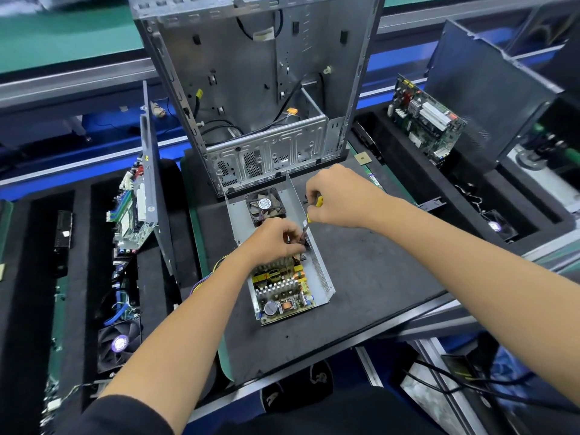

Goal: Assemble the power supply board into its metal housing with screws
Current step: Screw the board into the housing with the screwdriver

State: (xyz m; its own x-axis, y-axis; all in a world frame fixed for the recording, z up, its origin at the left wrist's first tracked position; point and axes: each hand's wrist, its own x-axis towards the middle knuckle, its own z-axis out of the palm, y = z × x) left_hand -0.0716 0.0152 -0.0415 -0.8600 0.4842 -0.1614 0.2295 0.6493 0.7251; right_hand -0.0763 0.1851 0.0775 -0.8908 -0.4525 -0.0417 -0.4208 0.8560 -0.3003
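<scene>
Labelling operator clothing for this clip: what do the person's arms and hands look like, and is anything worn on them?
Both forearms are bare. The left hand and right hand wear no gloves, rings or watch that show. A black sleeve starts near the left elbow.

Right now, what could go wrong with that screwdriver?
The screwdriver tip sits right by the left hand's fingers, so a slip might poke them. It could also scratch parts on the power supply board. A dropped screw might vanish inside the metal housing.
</scene>
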